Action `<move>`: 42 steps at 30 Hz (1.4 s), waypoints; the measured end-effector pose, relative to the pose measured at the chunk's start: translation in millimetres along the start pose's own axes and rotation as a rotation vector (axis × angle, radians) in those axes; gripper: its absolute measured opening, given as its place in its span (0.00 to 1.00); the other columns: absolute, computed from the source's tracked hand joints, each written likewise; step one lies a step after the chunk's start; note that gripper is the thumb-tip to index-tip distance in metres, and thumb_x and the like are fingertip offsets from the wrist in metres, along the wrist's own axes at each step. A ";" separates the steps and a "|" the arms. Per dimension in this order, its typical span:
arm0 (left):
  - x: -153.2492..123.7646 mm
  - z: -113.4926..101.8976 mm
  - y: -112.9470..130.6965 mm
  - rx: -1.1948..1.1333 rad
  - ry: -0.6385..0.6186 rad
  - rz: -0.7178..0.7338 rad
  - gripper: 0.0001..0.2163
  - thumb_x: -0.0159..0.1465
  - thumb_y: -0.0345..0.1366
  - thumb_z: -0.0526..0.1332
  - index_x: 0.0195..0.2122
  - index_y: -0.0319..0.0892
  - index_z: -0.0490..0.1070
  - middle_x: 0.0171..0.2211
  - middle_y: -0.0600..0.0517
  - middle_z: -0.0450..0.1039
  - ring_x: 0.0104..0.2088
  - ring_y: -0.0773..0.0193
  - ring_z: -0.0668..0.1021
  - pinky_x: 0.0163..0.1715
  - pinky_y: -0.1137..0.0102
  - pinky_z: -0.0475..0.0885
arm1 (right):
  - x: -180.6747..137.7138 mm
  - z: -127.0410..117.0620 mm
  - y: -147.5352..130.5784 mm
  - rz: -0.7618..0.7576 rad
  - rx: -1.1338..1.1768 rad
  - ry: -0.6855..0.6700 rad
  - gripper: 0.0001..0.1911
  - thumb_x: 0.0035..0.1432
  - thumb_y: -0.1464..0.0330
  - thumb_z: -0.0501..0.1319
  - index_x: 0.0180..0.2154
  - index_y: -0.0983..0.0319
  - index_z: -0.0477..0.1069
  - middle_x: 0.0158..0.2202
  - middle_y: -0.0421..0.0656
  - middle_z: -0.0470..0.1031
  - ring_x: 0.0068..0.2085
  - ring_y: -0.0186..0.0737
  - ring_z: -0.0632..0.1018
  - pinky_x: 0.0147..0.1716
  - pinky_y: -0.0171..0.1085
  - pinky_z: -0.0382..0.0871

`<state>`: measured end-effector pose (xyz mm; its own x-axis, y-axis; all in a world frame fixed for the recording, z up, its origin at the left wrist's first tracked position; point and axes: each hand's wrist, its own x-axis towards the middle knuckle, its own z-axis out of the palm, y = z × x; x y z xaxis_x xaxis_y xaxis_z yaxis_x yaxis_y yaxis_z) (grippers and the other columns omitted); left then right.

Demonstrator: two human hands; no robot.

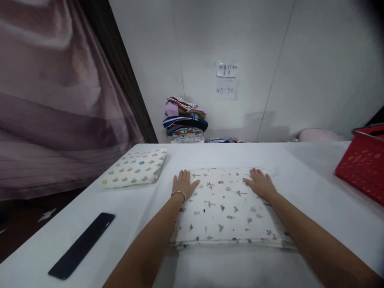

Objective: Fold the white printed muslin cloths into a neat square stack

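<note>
A folded white cloth printed with small leaves, trees and birds lies flat in front of me, its layered edge facing me. My left hand rests palm down on its far left corner, fingers spread, with a bracelet at the wrist. On the far right corner lies my right hand, also flat with the fingers apart. Neither hand grips the cloth. Off to the left sits another folded cloth, cream with grey and a few coloured motifs.
The white table carries a dark flat strip at front left and a red basket at right. Beyond the far edge rises a stack of folded fabrics against the wall. A pinkish curtain hangs at left.
</note>
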<state>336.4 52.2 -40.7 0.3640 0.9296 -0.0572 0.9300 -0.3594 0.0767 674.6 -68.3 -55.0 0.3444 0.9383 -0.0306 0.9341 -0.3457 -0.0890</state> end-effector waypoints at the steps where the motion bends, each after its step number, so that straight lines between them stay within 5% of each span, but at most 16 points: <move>1: 0.2 -0.4 0.8 0.003 -0.002 -0.001 0.41 0.58 0.61 0.33 0.64 0.36 0.44 0.65 0.46 0.38 0.64 0.52 0.42 0.60 0.52 0.40 | 0.5 -1.7 -1.9 0.000 0.004 -0.007 0.37 0.58 0.48 0.38 0.61 0.65 0.50 0.64 0.46 0.45 0.63 0.49 0.47 0.58 0.54 0.43; 7: -1.4 -1.0 2.3 0.017 0.000 -0.004 0.39 0.58 0.60 0.34 0.64 0.37 0.45 0.65 0.46 0.38 0.64 0.53 0.42 0.60 0.52 0.41 | 4.6 -0.7 -5.3 -0.016 -0.023 0.051 0.37 0.59 0.49 0.37 0.62 0.64 0.49 0.64 0.49 0.45 0.64 0.50 0.46 0.58 0.55 0.39; 13: 0.5 -9.2 4.3 0.020 -0.034 -0.033 0.38 0.59 0.59 0.35 0.63 0.37 0.46 0.65 0.45 0.39 0.64 0.51 0.43 0.59 0.49 0.40 | 4.5 -1.4 -8.2 0.013 -0.006 -0.034 0.37 0.58 0.48 0.38 0.62 0.64 0.49 0.65 0.48 0.43 0.64 0.51 0.45 0.58 0.56 0.40; 16: 7.1 -19.1 23.0 0.030 -0.027 -0.062 0.39 0.58 0.61 0.35 0.62 0.37 0.49 0.65 0.44 0.39 0.64 0.48 0.42 0.58 0.45 0.38 | 4.3 -14.2 -39.9 -0.076 0.005 0.029 0.40 0.58 0.46 0.36 0.62 0.65 0.47 0.65 0.49 0.40 0.64 0.49 0.42 0.59 0.54 0.35; 21: 14.8 -14.2 64.2 0.029 0.009 0.199 0.34 0.60 0.57 0.34 0.63 0.43 0.47 0.65 0.50 0.39 0.64 0.53 0.41 0.59 0.48 0.35 | 8.7 -18.4 -106.9 -0.408 0.072 0.014 0.42 0.58 0.45 0.33 0.63 0.66 0.46 0.65 0.47 0.40 0.64 0.46 0.41 0.60 0.50 0.30; 25: 16.6 5.1 67.1 -0.021 -0.078 0.227 0.33 0.61 0.55 0.33 0.64 0.44 0.44 0.65 0.52 0.37 0.64 0.54 0.42 0.60 0.49 0.38 | 14.0 -2.5 -119.6 -0.433 0.126 -0.072 0.41 0.58 0.46 0.32 0.63 0.66 0.45 0.65 0.47 0.41 0.64 0.47 0.43 0.59 0.51 0.32; 32: 22.1 -4.3 60.2 -0.034 -0.120 0.208 0.33 0.61 0.56 0.34 0.63 0.45 0.46 0.65 0.51 0.37 0.64 0.55 0.44 0.59 0.49 0.41 | 19.3 -14.7 -104.5 -0.422 0.159 -0.150 0.43 0.56 0.43 0.33 0.63 0.64 0.44 0.65 0.47 0.39 0.64 0.47 0.42 0.60 0.50 0.32; 37: 11.6 -10.8 20.6 0.033 0.021 0.120 0.36 0.59 0.59 0.37 0.63 0.42 0.47 0.65 0.49 0.39 0.64 0.52 0.43 0.59 0.49 0.39 | 5.2 -17.6 -34.4 -0.186 0.029 -0.025 0.43 0.56 0.43 0.35 0.63 0.64 0.44 0.66 0.46 0.38 0.64 0.47 0.39 0.59 0.51 0.29; 42: 6.3 -0.3 -2.0 0.056 -0.026 0.070 0.37 0.59 0.60 0.36 0.64 0.41 0.45 0.65 0.49 0.39 0.64 0.51 0.44 0.59 0.47 0.40 | -5.4 -6.5 7.6 -0.064 0.020 -0.044 0.38 0.58 0.46 0.37 0.63 0.61 0.45 0.65 0.43 0.40 0.64 0.47 0.42 0.59 0.53 0.37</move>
<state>336.8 58.8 -40.9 0.4283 0.9001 -0.0800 0.9036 -0.4276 0.0261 680.5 -76.1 -49.0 0.2788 0.9580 -0.0673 0.9519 -0.2849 -0.1125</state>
